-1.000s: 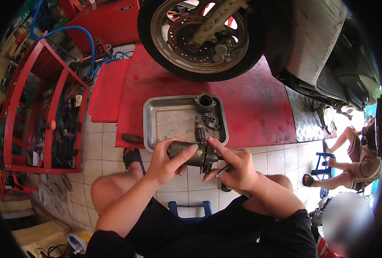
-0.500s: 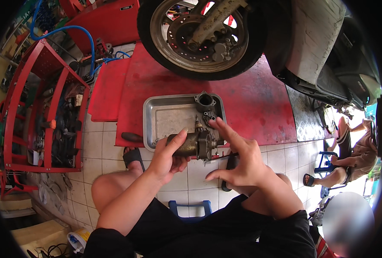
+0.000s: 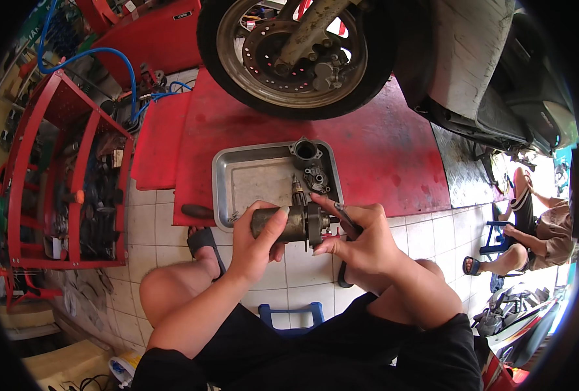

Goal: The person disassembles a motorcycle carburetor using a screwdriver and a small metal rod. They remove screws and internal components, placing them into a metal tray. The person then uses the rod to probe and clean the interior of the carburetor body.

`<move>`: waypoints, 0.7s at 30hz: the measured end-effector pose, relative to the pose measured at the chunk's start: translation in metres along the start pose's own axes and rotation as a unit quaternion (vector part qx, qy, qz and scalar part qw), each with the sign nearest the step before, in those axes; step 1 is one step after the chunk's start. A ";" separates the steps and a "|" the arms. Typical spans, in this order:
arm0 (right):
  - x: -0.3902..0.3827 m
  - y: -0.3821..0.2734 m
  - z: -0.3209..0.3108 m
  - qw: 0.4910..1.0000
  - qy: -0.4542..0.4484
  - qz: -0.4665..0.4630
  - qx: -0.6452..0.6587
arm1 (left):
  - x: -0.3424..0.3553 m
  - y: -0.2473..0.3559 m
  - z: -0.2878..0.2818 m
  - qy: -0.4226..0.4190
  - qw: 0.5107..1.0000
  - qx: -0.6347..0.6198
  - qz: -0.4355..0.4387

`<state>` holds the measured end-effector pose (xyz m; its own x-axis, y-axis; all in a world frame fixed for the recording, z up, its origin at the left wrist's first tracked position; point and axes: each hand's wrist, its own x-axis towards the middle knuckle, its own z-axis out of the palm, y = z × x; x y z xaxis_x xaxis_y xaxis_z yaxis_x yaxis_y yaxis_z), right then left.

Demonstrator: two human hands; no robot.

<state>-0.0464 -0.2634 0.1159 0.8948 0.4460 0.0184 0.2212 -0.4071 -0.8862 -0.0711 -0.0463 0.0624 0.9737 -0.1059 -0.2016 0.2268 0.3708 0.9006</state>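
Observation:
In my left hand (image 3: 253, 244) lies a cylindrical dull-metal motor (image 3: 279, 224), held level, with fingers wrapped round its body. My right hand (image 3: 364, 238) pinches the flanged end cover (image 3: 314, 223) of that motor between thumb and forefinger, one above and one below. A narrow gap shows between body and cover. A slim dark tool with a metallic tip (image 3: 347, 219) shows against my right palm; its kind is unclear. Just beyond is a metal tray (image 3: 219, 179) with a black round housing (image 3: 305, 152), a small metal bracket-like part (image 3: 316, 177) and a toothed shaft (image 3: 298, 188).
The tray rests on a red platform (image 3: 393, 176), below a motorbike's front wheel (image 3: 289, 107). A dark handle (image 3: 198, 211) sticks out left of the tray. A red tool rack (image 3: 84, 176) stands at left. At right, another person (image 3: 543, 228) sits on a blue stool (image 3: 494, 238).
My right hand has moved in from beside the motor, and its thumb and forefinger have closed on the end cover. The left hand keeps its hold. The view has shifted slightly.

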 end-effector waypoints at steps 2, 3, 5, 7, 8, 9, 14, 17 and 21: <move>-0.004 0.010 0.007 0.999 -0.004 0.022 0.041 | -0.004 -0.001 0.001 0.021 0.999 0.026 0.018; -0.008 0.023 0.012 0.997 0.004 0.009 0.073 | -0.005 -0.002 0.002 0.011 0.996 0.064 0.053; -0.012 0.031 0.016 0.992 0.005 0.009 0.125 | -0.010 -0.004 0.001 -0.003 0.982 0.140 0.123; -0.016 0.029 0.017 0.985 -0.008 0.039 0.166 | -0.012 -0.003 -0.003 -0.009 0.973 0.164 0.163; -0.016 0.027 0.017 0.983 -0.009 0.051 0.177 | -0.012 -0.002 -0.004 -0.012 0.967 0.175 0.185; -0.015 0.022 0.016 0.980 -0.009 0.062 0.189 | -0.011 0.000 -0.004 -0.017 0.960 0.185 0.208; -0.001 -0.004 0.009 0.995 0.033 -0.020 0.092 | -0.004 0.014 -0.010 -0.047 0.983 0.121 0.132; 0.003 -0.009 0.003 0.991 0.033 0.027 0.128 | -0.002 0.017 -0.010 -0.027 0.985 0.097 0.140; 0.002 0.001 -0.004 0.983 0.032 0.042 0.178 | 0.003 0.023 -0.018 -0.024 0.989 0.055 0.134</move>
<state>-0.0434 -0.2658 0.1168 0.9295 0.3664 -0.0423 0.0062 -0.1302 -0.9915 -0.0622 -0.0218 0.0758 0.9959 -0.0621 0.0665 -0.0458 0.2888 0.9563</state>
